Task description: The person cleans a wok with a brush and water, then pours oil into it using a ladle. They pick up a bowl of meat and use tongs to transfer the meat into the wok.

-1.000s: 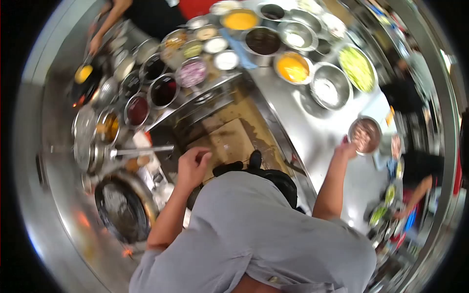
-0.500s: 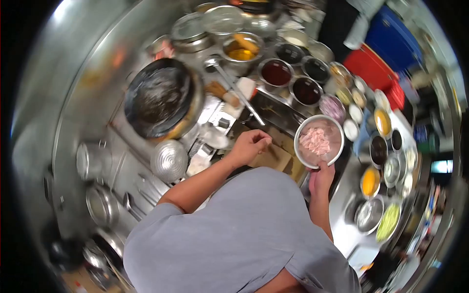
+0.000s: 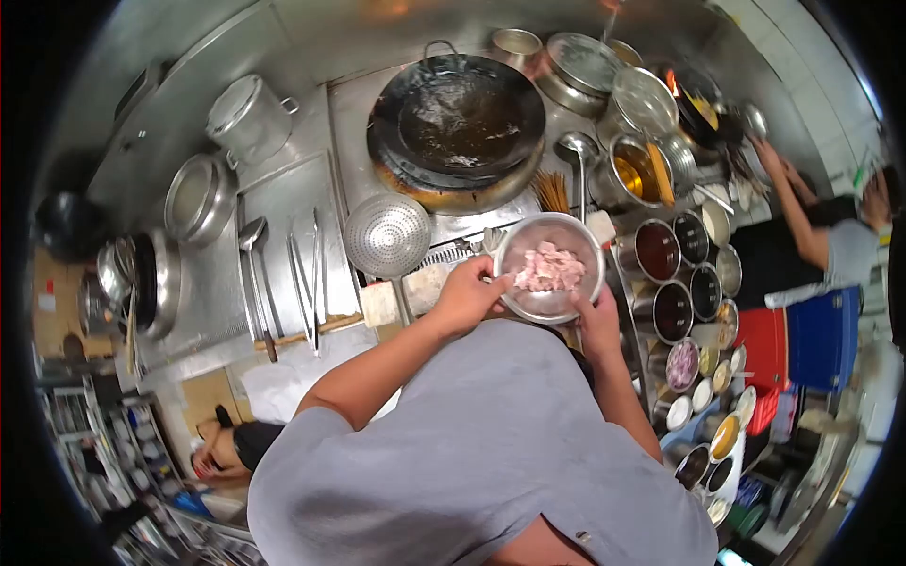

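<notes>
A steel bowl [image 3: 540,304] with pieces of raw pale pink meat [image 3: 547,268] inside is held in front of my chest. My left hand [image 3: 472,296] grips its left rim, thumb over the edge. On the lower right rim my right hand [image 3: 598,323] is closed, fingers partly hidden under the bowl. Beyond it stands a dark wok [image 3: 460,123] with shiny liquid on the burner. A perforated skimmer [image 3: 388,234] lies left of the bowl, and a ladle [image 3: 578,151] rests behind it.
At right are several sauce pots [image 3: 657,247] and small ingredient bowls [image 3: 682,364]. A lidded pot [image 3: 249,115] and long tongs [image 3: 314,283] are at left. Another person's arms [image 3: 791,193] work at a flaming wok [image 3: 696,118] far right.
My view has swung right. The bowl, held by my right hand alone before, is now in front of me, and my left hand has closed on its rim.
</notes>
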The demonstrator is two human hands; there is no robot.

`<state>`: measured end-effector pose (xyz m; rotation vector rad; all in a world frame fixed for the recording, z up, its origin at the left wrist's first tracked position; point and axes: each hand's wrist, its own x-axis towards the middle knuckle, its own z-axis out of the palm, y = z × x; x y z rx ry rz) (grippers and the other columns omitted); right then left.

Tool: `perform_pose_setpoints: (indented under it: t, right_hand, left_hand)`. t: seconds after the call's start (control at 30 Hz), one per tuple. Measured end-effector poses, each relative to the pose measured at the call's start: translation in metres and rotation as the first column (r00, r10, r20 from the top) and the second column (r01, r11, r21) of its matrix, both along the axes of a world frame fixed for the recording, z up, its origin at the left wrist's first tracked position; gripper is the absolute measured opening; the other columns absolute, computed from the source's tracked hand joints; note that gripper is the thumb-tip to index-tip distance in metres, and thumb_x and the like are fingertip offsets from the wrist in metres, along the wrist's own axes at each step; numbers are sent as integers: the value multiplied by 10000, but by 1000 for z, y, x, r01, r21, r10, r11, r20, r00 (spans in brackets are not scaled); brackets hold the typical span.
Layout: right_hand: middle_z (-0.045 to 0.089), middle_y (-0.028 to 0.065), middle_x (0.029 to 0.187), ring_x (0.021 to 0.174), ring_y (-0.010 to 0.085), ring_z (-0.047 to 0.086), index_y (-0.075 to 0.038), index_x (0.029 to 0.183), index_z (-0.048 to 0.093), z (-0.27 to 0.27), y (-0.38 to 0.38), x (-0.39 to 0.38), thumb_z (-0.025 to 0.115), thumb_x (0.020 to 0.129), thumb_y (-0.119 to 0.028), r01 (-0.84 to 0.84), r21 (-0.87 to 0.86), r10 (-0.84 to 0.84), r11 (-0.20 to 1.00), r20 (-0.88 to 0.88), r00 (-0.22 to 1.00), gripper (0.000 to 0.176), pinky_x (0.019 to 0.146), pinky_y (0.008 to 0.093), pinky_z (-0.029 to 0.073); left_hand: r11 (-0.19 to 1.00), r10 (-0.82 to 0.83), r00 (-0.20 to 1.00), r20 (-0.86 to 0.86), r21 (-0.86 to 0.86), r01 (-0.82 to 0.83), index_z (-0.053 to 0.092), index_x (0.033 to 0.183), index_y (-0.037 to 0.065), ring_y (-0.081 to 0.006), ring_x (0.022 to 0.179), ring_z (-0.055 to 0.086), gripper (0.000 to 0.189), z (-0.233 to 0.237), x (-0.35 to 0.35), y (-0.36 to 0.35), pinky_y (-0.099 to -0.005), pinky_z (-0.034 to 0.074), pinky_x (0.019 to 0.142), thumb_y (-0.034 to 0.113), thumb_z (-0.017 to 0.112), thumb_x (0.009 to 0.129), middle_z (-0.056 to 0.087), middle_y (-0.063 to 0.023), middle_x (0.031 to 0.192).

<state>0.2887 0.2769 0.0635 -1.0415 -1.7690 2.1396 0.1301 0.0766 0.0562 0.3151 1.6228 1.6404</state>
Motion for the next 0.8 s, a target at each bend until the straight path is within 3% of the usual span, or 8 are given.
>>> perform_pose_setpoints:
  t: [0.1,0.17,0.33,0.43,0.47,0.53,0.7,0.8]
  right_hand:
    - [682,73,1198,1053,144,640,-14,1388,567,8,53,-23,714,964,-199,-268,274,310,924,-125,942,485,923,298,518]
    - [678,67,1160,1057,148,625,-31,1400,570,2,128,-43,731,964,-225,-29,584,175,811,-195,965,504,962,323,496]
    - [631,170,1301,1160,238,629,16,1423,526,-5,318,-68,758,961,-213,248,820,-289,515,-106,951,566,1013,389,497]
    - [638,209,1280,1149,305,644,37,1386,537,-37,373,-91,745,958,-237,191,591,-336,784,144,931,549,1001,432,508]
    - [637,224,1283,1141,337,646,43,1396,525,-45,381,-94,706,973,-222,150,123,-161,981,90,983,531,1003,462,514]
    - [633,250,1300,1021,344,671,28,1437,474,-43,370,-107,557,1025,-154,-1,-607,-120,795,-159,980,458,907,484,581]
    - [657,221,1237,791,203,622,-21,1482,401,-65,384,-170,457,1014,-59,-66,-634,-148,770,-279,949,473,644,309,592]
    - [671,180,1217,706,174,603,-39,1510,390,-48,345,-179,461,968,-21,-154,-316,53,936,-306,950,547,568,303,560]
  left_hand:
    - [981,194,980,42,1,-194,574,880,40,-104,628,644,189,-15,-3,-15,-257,557,535,108,724,973,644,-38,784]
    - [942,332,943,-16,-36,-332,594,904,53,-79,596,616,138,-18,0,-22,-237,527,529,74,715,968,650,-22,784]
    - [846,520,852,-64,-97,-524,573,902,66,-85,582,607,118,-20,16,-25,-227,496,511,67,675,959,654,-32,783]
    - [774,634,773,27,-39,-633,548,877,66,-120,621,661,166,-20,31,-13,-242,507,519,76,688,966,646,-44,773]
    - [758,652,754,83,-49,-650,548,887,71,-129,637,671,151,-24,36,-9,-252,539,544,59,675,968,648,-48,781]
    - [712,700,701,136,-61,-700,551,891,69,-133,651,677,144,-22,48,2,-258,556,555,52,670,970,653,-51,794]
    - [582,795,542,271,-93,-808,573,962,83,-137,722,667,78,-6,77,24,-284,581,661,61,638,1000,671,-45,862]
    - [518,835,480,270,-92,-850,574,950,77,-147,730,685,85,-3,92,24,-293,599,675,59,646,992,683,-59,874]
